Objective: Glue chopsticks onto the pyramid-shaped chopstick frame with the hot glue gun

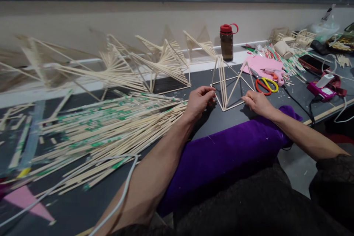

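Observation:
A small frame of thin wooden sticks [224, 88] stands on the dark table between my hands. My left hand [201, 100] is at its left side, thumb and fingers pinched together near a lower stick; what they hold, if anything, is too small to name. On the right, my right hand [256, 102] is curled, thumb against the fingers, close to the frame's right corner; its fingertips hide whatever may be between them. A purple cloth [226, 151] lies along the table's front edge under my forearms.
Bundled sticks [110, 129] cover the left of the table, with twisted stick models [163, 62] behind. Further right are a bottle [227, 44], scissors [267, 85], a pink glue gun [279, 76], pink paper [258, 64], a phone [313, 64] and a purple device [322, 90] with cables.

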Demonstrator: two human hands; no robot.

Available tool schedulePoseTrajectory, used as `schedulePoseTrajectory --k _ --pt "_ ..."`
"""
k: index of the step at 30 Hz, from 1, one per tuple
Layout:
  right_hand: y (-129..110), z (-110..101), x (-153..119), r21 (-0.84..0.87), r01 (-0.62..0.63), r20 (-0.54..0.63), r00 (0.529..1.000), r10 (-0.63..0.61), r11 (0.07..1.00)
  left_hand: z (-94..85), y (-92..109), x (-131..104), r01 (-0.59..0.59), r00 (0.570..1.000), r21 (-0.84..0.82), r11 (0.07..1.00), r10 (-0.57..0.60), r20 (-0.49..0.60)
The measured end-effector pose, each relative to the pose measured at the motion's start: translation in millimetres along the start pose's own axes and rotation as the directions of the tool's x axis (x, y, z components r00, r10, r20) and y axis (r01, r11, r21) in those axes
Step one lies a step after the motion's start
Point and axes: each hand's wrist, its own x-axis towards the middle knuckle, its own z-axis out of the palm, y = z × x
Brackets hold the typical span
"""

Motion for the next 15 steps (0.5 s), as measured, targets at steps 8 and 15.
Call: schedulePoseTrajectory --k 8,15 --pt "-9 15 24 -0.290 0.059 0.126 0.992 -0.023 0.955 -0.8 -8 -1 -0.019 0.994 0.202 0.979 -0.003 0.105" --pt "-18 6 11 -0.109 0.196 0.235 0.958 -0.166 0.975 -2.6 -16 2 -0.148 0.971 0.360 0.921 0.065 0.232"
